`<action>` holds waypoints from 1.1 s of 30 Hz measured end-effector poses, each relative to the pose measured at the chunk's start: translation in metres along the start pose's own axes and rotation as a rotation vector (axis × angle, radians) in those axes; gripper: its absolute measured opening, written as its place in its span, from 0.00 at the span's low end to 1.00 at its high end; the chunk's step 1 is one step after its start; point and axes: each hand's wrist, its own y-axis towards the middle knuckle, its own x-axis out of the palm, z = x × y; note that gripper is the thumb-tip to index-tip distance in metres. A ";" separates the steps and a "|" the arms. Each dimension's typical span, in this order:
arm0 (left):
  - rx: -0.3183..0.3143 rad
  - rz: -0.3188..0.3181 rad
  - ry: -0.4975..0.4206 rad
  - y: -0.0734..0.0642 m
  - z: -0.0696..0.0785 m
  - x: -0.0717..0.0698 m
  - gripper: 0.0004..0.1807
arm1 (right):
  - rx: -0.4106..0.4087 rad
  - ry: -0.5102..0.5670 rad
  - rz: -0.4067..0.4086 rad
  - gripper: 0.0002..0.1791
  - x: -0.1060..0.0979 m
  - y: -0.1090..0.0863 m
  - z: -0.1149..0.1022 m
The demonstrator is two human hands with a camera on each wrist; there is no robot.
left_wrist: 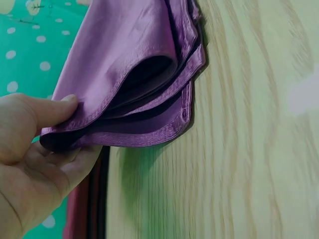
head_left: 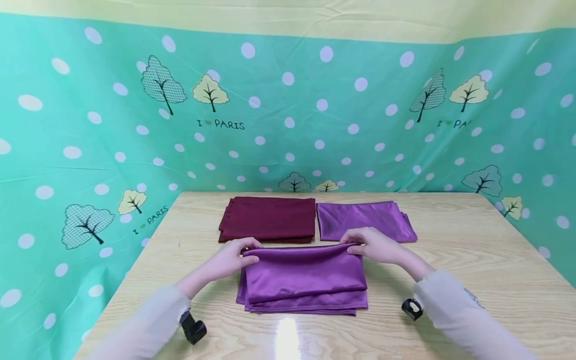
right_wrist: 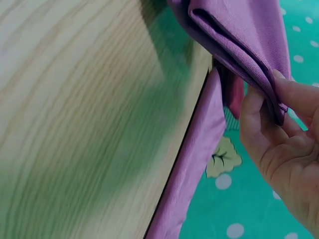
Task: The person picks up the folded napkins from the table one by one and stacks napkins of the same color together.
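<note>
A shiny purple cloth (head_left: 306, 275), folded into several layers, lies across the middle of the table with its far edge lifted. My left hand (head_left: 229, 257) pinches the far left corner, thumb on top and fingers underneath, as the left wrist view shows. At the far right corner my right hand (head_left: 371, 245) pinches the layers between thumb and fingers. Looped folds of the purple cloth (left_wrist: 119, 64) gape at its side in the left wrist view. The near edges of the layers are staggered and rest on the table.
Behind, on the wooden table (head_left: 472, 250), lies a folded dark red cloth (head_left: 270, 217) at the left. Beside it is another folded purple cloth (head_left: 364, 220). A green dotted curtain (head_left: 288, 110) hangs behind the table. Black wrist mounts (head_left: 192, 327) sit on both sleeves.
</note>
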 end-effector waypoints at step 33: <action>0.001 0.085 -0.133 0.070 0.044 0.030 0.12 | 0.184 0.051 0.095 0.11 -0.060 -0.034 0.027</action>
